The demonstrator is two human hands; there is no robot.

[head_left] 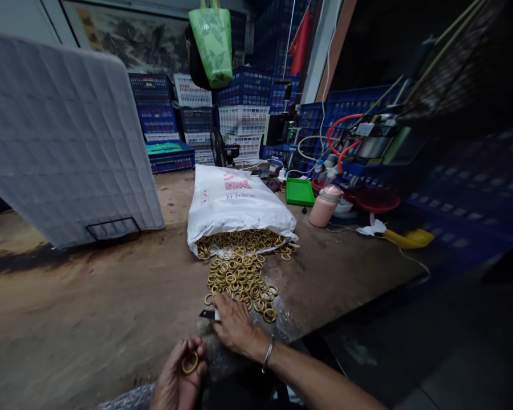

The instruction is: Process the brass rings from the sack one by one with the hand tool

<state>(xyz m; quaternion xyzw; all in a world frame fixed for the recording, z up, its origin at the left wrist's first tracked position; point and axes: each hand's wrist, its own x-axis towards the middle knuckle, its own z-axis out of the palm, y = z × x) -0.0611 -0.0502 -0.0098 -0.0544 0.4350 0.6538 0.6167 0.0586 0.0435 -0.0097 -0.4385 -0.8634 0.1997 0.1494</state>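
Brass-coloured rings spill from the open mouth of a white sack onto the brown table. Near the table's front edge, my left hand holds one ring in its curled fingers. My right hand is at the near end of the pile, gripping a small knife whose dark blade points left. Its fingertips are beside the rings; whether they pinch one is unclear. A metal bracelet circles the right wrist.
A large quilted panel stands on the left of the table. Behind the sack are a green tray, a pink bottle and a machine with red hoses. Stacked crates line the back.
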